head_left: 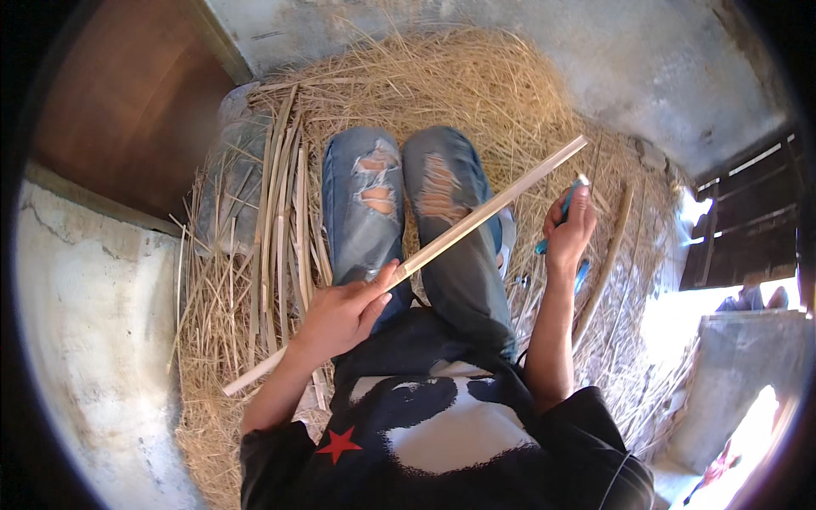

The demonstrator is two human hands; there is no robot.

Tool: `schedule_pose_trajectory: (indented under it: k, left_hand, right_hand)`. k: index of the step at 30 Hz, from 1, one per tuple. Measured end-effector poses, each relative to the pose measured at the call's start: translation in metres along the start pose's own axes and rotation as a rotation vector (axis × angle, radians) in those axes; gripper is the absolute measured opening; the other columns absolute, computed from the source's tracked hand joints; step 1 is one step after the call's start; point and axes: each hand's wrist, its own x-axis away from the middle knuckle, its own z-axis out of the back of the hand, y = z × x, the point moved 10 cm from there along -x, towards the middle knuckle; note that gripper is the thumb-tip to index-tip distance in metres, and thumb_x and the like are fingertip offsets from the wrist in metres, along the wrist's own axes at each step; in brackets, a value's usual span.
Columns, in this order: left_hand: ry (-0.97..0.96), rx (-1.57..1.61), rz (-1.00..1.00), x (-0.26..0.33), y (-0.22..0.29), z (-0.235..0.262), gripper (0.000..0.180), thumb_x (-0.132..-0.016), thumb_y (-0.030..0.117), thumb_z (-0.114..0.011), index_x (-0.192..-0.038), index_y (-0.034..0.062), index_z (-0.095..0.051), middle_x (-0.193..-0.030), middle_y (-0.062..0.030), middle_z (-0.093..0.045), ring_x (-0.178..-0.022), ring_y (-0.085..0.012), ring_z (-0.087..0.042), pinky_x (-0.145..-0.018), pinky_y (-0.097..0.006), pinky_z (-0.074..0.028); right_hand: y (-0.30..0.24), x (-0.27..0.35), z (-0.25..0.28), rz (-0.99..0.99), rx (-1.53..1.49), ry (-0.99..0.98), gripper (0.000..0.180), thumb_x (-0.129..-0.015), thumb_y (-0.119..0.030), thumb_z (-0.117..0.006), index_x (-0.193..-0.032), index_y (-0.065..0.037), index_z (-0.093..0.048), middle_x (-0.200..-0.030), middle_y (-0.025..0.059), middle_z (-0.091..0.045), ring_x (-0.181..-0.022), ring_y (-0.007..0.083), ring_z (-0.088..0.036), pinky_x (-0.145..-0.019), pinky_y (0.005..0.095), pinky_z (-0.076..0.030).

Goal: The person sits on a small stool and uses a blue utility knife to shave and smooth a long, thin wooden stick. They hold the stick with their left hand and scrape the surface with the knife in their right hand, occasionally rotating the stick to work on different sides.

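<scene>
A long, pale split bamboo strip [497,201] slants across my lap, from beyond my right knee down to my left forearm. My left hand [347,313] is closed round it near a joint in the strip, and its lower end [255,375] sticks out past my wrist. My right hand [571,228], raised right of my knees, is wrapped round a slim teal-handled tool [541,246]. A whitish tip shows above the fist; the tool's exact kind is unclear. This hand is apart from the strip.
Several bamboo strips [276,212] lie beside my left leg, near a grey stone-like block [229,200]. Dry straw [476,72] covers the floor. A curved stick [608,263] and a blue object [582,276] lie at my right. Walls [671,68] stand close around; a brown panel [127,110] is far left.
</scene>
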Motion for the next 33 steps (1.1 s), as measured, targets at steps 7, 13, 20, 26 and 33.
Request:
schedule_pose_trajectory:
  k: [7, 13, 20, 26, 33]
  left_hand:
    - [-0.034, -0.168, 0.012, 0.023, -0.001, -0.028, 0.048, -0.099, 0.022, -0.064, -0.146, 0.0185, -0.056, -0.083, -0.0093, -0.072, -0.068, -0.0302, -0.070, -0.061, -0.043, -0.055]
    - [-0.045, -0.124, 0.030, 0.022, -0.005, -0.031, 0.050, -0.099, 0.021, -0.063, -0.148, 0.0183, -0.054, -0.084, -0.0109, -0.072, -0.068, -0.0322, -0.069, -0.063, -0.044, -0.056]
    - [-0.048, -0.059, -0.007, -0.004, -0.002, -0.049, 0.051, -0.100, 0.019, -0.062, -0.149, 0.0148, -0.051, -0.083, -0.0135, -0.072, -0.069, -0.0357, -0.069, -0.064, -0.046, -0.054]
    - [-0.090, -0.101, 0.003, -0.019, 0.002, -0.051, 0.048, -0.100, 0.019, -0.062, -0.147, 0.0122, -0.053, -0.082, -0.0159, -0.070, -0.070, -0.0373, -0.068, -0.064, -0.047, -0.052]
    - [0.031, -0.019, -0.070, -0.043, 0.008, -0.055, 0.046, -0.099, 0.021, -0.062, -0.144, 0.0136, -0.057, -0.071, -0.0147, -0.068, -0.062, -0.0342, -0.066, -0.060, -0.047, -0.051]
  right_hand:
    - [0.036, 0.021, 0.014, 0.014, 0.647, -0.185, 0.051, -0.107, -0.042, -0.049, -0.088, 0.004, -0.064, -0.066, 0.0190, -0.059, -0.061, 0.0313, -0.058, -0.061, 0.0452, -0.043]
    - [0.052, 0.005, 0.024, 0.055, 0.811, -0.157, 0.051, -0.106, -0.040, -0.048, -0.090, 0.005, -0.065, -0.070, 0.0280, -0.061, -0.071, 0.0486, -0.061, -0.065, 0.0513, -0.044]
    - [0.071, 0.022, 0.001, -0.071, 0.784, -0.263, 0.052, -0.107, -0.041, -0.046, -0.090, 0.004, -0.066, -0.071, 0.0280, -0.061, -0.067, 0.0456, -0.063, -0.062, 0.0503, -0.046]
    - [0.070, 0.035, -0.010, 0.072, 0.704, -0.329, 0.051, -0.107, -0.042, -0.048, -0.090, 0.003, -0.065, -0.067, 0.0258, -0.058, -0.063, 0.0408, -0.062, -0.061, 0.0474, -0.046]
    - [0.081, 0.023, -0.005, 0.026, 0.649, -0.283, 0.054, -0.107, -0.044, -0.047, -0.085, 0.004, -0.061, -0.062, 0.0239, -0.053, -0.057, 0.0386, -0.053, -0.058, 0.0470, -0.041]
